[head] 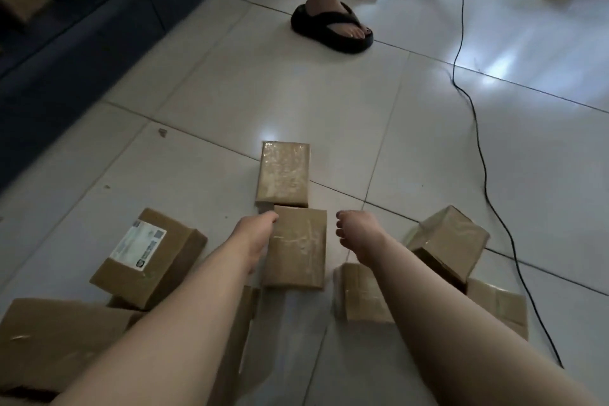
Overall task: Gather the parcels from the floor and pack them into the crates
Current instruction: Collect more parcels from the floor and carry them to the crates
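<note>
L hand [255, 237] sits against the left edge of the middle parcel [298, 247], thumb at its far corner, but can't tell if it's actually gripping. R hand [356, 234] hovers just beside the parcel's right edge, fingers loosely curled, holding nothing. Parcel lies flat on the tiled floor [329, 102], right up against a taped parcel [283, 171] beyond it. Labelled box [148, 257] to the left, tilted box [448, 241] to the right. Black cable [474, 122] runs past on the right; another person's sandals [333, 30] further on.
</note>
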The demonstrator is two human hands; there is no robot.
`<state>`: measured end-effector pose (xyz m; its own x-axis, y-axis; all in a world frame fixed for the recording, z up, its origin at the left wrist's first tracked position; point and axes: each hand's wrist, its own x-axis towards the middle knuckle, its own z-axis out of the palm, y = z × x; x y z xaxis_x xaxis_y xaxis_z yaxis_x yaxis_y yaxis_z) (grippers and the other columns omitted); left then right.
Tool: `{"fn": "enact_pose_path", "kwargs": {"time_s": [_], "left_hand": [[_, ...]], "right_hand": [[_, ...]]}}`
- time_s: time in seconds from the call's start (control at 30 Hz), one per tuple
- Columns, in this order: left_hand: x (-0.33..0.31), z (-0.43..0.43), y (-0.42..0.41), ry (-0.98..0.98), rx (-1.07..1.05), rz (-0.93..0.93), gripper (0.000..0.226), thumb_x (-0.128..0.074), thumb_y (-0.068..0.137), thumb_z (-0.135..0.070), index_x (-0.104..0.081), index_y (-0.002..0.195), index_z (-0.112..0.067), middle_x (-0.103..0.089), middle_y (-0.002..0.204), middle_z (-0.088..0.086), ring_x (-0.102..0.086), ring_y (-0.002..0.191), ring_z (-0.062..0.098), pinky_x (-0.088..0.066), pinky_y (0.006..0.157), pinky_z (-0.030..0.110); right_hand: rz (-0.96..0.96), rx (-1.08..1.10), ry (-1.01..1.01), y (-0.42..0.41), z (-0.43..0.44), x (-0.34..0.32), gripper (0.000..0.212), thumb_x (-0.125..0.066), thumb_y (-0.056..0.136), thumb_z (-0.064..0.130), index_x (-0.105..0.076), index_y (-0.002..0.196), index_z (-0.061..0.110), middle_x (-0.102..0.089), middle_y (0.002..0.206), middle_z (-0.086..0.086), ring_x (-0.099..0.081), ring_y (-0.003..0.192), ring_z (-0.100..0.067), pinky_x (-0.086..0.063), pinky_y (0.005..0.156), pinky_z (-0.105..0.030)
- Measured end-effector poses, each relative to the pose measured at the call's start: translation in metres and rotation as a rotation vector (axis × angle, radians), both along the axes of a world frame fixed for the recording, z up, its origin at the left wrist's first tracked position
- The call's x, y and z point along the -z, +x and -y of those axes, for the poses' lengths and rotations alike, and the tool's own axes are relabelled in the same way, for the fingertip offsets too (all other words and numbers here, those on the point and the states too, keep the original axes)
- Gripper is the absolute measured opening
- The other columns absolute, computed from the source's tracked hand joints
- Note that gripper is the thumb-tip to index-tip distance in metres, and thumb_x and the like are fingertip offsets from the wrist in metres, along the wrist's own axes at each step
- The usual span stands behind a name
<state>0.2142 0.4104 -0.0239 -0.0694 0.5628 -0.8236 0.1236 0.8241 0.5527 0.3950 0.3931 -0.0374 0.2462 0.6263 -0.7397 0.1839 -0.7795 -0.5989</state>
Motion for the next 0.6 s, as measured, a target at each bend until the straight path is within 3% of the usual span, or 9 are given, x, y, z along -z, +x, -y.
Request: {"fn": "enact_pose_path", "kwargs": {"time_s": [0.1,0.2,0.3,0.33,0.37,0.43,0.53,0.6], "left_hand": [[0.032,-0.006,0.002,0.068,0.156,-0.020,0.035,-0.061,0.093,-0.019,-0.058,0.127,-0.011,-0.065,0.116,0.010,-0.061,0.104,0.027,-0.049,0.085,0.039],[0.043,-0.011,0.000,0.083,0.209,0.016,0.045,-0.061,0.094,-0.008,-0.049,0.136,-0.012,-0.063,0.115,0.010,-0.061,0.091,0.022,-0.052,0.074,0.038],[0.039,-0.014,-0.006,0.122,0.246,-0.016,0.041,-0.054,0.098,-0.008,-0.048,0.139,-0.013,-0.060,0.115,0.011,-0.058,0.096,0.024,-0.048,0.076,0.036],[0.039,-0.013,-0.008,0.130,0.238,-0.024,0.040,-0.051,0.099,-0.009,-0.048,0.139,-0.013,-0.060,0.114,0.010,-0.057,0.097,0.024,-0.046,0.077,0.035],[0.038,-0.011,-0.009,0.134,0.229,-0.034,0.039,-0.049,0.101,-0.012,-0.048,0.139,-0.013,-0.060,0.115,0.010,-0.057,0.099,0.024,-0.045,0.079,0.035],[0.039,-0.008,-0.011,0.146,0.224,-0.062,0.037,-0.045,0.103,-0.016,-0.049,0.139,-0.013,-0.060,0.118,0.010,-0.057,0.103,0.025,-0.045,0.086,0.035],[0.041,-0.011,-0.016,0.164,0.202,-0.115,0.032,-0.040,0.104,-0.017,-0.053,0.133,-0.010,-0.060,0.117,0.011,-0.057,0.106,0.029,-0.047,0.092,0.037],[0.043,-0.012,-0.020,0.181,0.203,-0.160,0.023,-0.041,0.102,-0.014,-0.059,0.116,-0.011,-0.061,0.114,0.014,-0.058,0.105,0.032,-0.049,0.092,0.041]], "right_hand": [[0.087,-0.132,-0.039,-0.004,-0.015,0.035,0.025,-0.042,0.094,0.004,-0.063,0.102,-0.005,-0.056,0.087,-0.008,-0.056,0.089,-0.021,-0.043,0.072,-0.026],[0.096,-0.206,0.021,0.003,-0.020,0.047,0.033,-0.042,0.093,0.002,-0.065,0.115,-0.002,-0.064,0.106,-0.015,-0.057,0.094,-0.025,-0.047,0.080,-0.033],[0.140,-0.398,-0.003,0.008,-0.017,0.029,0.031,-0.047,0.099,0.009,-0.061,0.125,0.001,-0.059,0.127,-0.008,-0.050,0.127,-0.025,-0.043,0.098,-0.032],[0.017,-0.301,-0.036,0.009,-0.016,0.026,0.033,-0.045,0.100,0.008,-0.058,0.130,0.005,-0.059,0.122,-0.006,-0.049,0.129,-0.027,-0.044,0.095,-0.034],[-0.131,-0.123,-0.013,0.008,-0.014,0.021,0.037,-0.044,0.099,0.004,-0.054,0.134,0.008,-0.060,0.111,-0.005,-0.056,0.117,-0.027,-0.046,0.087,-0.035],[-0.146,-0.110,-0.005,0.006,-0.007,0.016,0.045,-0.042,0.097,-0.001,-0.048,0.138,0.016,-0.058,0.095,-0.007,-0.059,0.090,-0.022,-0.048,0.078,-0.035],[-0.158,-0.185,-0.028,0.004,-0.004,0.012,0.044,-0.042,0.098,0.003,-0.047,0.138,0.021,-0.065,0.112,-0.017,-0.063,0.104,-0.028,-0.048,0.092,-0.042],[-0.186,-0.187,-0.001,0.001,-0.007,0.002,0.043,-0.042,0.097,0.001,-0.048,0.134,0.022,-0.068,0.107,-0.014,-0.065,0.099,-0.025,-0.047,0.095,-0.046]]}}
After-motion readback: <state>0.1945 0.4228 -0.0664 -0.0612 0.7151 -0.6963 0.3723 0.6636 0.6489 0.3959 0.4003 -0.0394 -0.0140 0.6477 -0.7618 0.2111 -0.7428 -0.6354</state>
